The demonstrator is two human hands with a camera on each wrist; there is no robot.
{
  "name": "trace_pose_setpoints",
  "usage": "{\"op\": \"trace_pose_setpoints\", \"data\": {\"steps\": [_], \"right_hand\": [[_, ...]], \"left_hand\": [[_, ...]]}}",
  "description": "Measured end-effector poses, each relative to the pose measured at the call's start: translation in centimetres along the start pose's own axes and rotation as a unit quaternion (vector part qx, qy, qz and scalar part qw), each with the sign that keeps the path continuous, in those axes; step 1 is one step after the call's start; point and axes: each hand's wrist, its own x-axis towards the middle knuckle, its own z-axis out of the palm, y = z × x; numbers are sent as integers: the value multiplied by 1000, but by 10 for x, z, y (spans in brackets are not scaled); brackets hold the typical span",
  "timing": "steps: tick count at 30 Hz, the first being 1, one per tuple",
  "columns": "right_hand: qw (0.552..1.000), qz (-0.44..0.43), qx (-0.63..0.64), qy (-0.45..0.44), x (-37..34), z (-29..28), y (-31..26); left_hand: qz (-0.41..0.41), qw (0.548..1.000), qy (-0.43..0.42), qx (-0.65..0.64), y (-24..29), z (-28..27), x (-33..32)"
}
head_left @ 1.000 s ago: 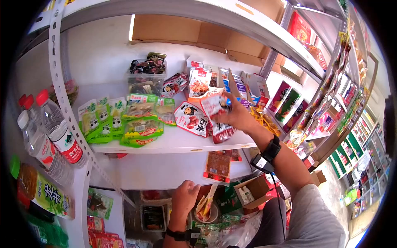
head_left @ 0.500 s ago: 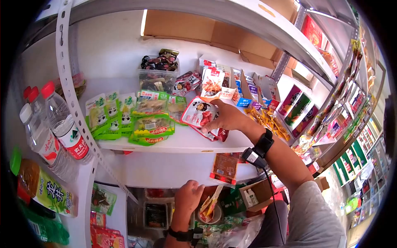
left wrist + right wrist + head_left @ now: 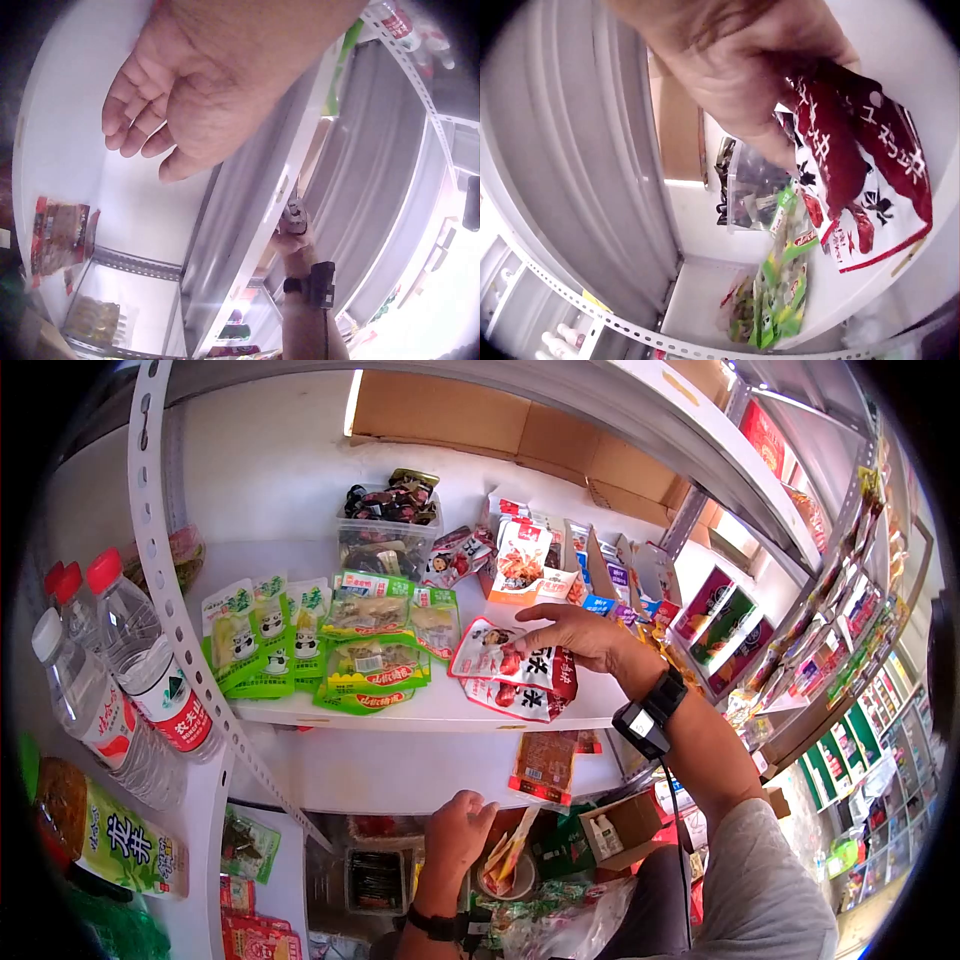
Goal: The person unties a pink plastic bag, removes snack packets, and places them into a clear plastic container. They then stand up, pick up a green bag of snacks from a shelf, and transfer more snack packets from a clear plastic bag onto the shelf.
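Left hand (image 3: 458, 832) empty, red-and-white packet (image 3: 488, 651) pinched by right hand (image 3: 590, 639).
Left fingers loosely curled, below green packs (image 3: 372, 668); packet just right of green packs, overlapping second packet (image 3: 508, 698). Best square edges, pinch lightly, no crumpling.

White shelves (image 3: 350, 770) on perforated posts (image 3: 149, 470) before a pale wall (image 3: 265, 470)

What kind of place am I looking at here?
Probably a small grocery or snack shop: green snack packets lie on a white shelf, bottled drinks line the left side, and strips of packets hang at the right.
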Motion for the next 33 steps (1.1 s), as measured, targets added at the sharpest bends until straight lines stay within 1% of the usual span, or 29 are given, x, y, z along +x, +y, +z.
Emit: {"op": "trace_pose_setpoints", "data": {"steps": [3, 4, 7, 8, 9, 10, 11, 13, 14, 15, 17, 18, 19, 20, 21, 23, 24, 25, 27, 29, 30, 31, 32, 33], "right_hand": [[999, 25, -5, -30, 5, -3, 4], [1000, 17, -1, -4, 5, -1, 2], [996, -67, 41, 36, 8, -8, -5], [991, -105, 50, 67, 11, -9, -10], [978, -161, 55, 124, 13, -9, -15], [952, -225, 45, 202, 15, -7, -24], [916, -288, 35, 278, 17, -4, -34], [858, -369, 70, 351, 30, -3, -55], [831, -406, 49, 377, 38, -5, -63], [807, -435, 0, 401, 48, -12, -70], [745, -469, -58, 471, 76, -16, -84], [742, -458, -65, 485, 88, -17, -91], [731, -436, -115, 512, 98, -12, -99], [726, -410, -187, 520, 122, -14, -100], [716, -380, -257, 526, 143, -16, -98], [758, -313, -273, 503, 151, 4, -101], [761, -321, -289, 485, 143, 4, -98], [764, -335, -289, 470, 118, 12, -99], [816, -374, -190, 398, 70, 18, -87], [834, -384, -173, 356, 22, 12, -60], [861, -364, -162, 317, -10, 13, -43], [887, -338, -147, 279, -45, 15, -24], [895, -335, -150, 255, -82, 18, -3], [904, -328, -152, 230, -118, 20, 22]], "left_hand": [[1, 1000, 0, -6, -4, 2, 3], [-6, 1000, -8, -5, -3, 2, 3], [-19, 1000, -22, 3, 0, -3, 3], [-19, 1000, -21, 6, 0, -4, 3], [-19, 1000, -19, 9, -1, -5, 2], [-23, 1000, -15, 11, -2, -6, 2], [-26, 1000, -11, 14, -3, -8, 2], [-35, 999, -6, 8, -7, -12, 3], [-42, 999, -4, 1, -10, -13, 2], [-48, 999, -2, -8, -12, -15, 2], [-48, 999, -7, 13, -13, -22, 2], [-50, 999, -10, 19, -11, -28, 2], [-53, 998, -14, 24, -13, -31, 2], [-65, 998, -11, 18, -17, -31, 3], [-55, 998, -5, 19, -20, -31, 5], [-41, 999, 2, 24, -21, -32, 3], [-39, 999, 2, 13, -21, -30, 1], [-39, 999, 1, 0, -19, -26, 0], [-40, 999, -1, -3, -12, -23, 2], [-51, 998, -17, 17, -4, -19, -2], [-35, 999, 0, 4, -13, -8, -4], [-35, 999, -2, 18, -11, -4, -5], [-27, 1000, 9, -2, -12, 4, -7], [-23, 999, 5, 37, 0, 7, -9]]}}
